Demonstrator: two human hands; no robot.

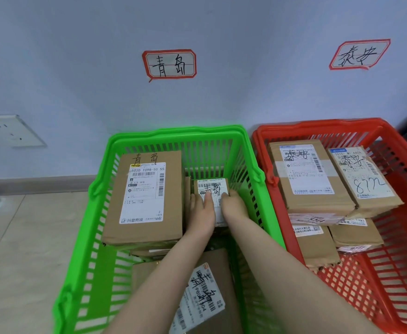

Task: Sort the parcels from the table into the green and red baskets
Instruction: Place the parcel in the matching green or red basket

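Observation:
Both of my hands reach into the green basket on the floor. My left hand and my right hand hold a small brown parcel with a white label between them, low at the basket's far right. A large brown parcel lies on a stack beside it to the left. Another labelled parcel lies near the basket's front, partly under my arms. The red basket stands to the right with several stacked brown parcels inside.
Two handwritten red-bordered signs hang on the blue wall, one sign above the green basket and the other sign above the red one. A wall socket sits at left. Beige floor tiles lie left of the green basket.

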